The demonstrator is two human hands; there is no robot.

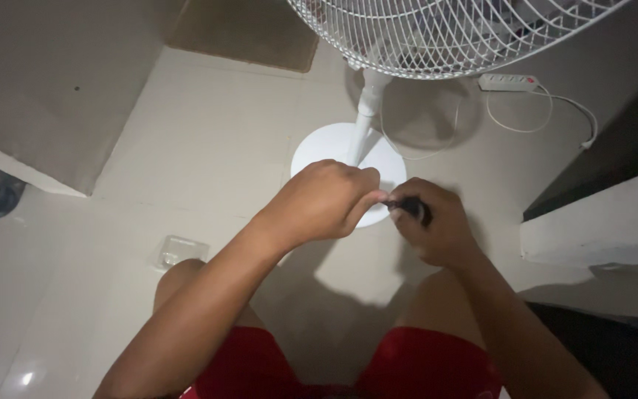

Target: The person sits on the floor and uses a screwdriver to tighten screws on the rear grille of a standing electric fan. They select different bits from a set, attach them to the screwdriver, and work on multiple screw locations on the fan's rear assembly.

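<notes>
i see a small dark object [413,208] pinched in the right hand [437,229], fingers curled tight around it, held above the knees and the fan's round white base [319,151]. the left hand [323,203] meets it, fingertips [378,198] narrowed onto its end. below lies a pale tiled floor [208,140], a clear plastic tray [179,251] beside the left knee, a power strip [507,81] with white cord, a brown mat [252,33], and the fan's wire grille [444,33] overhead.
</notes>
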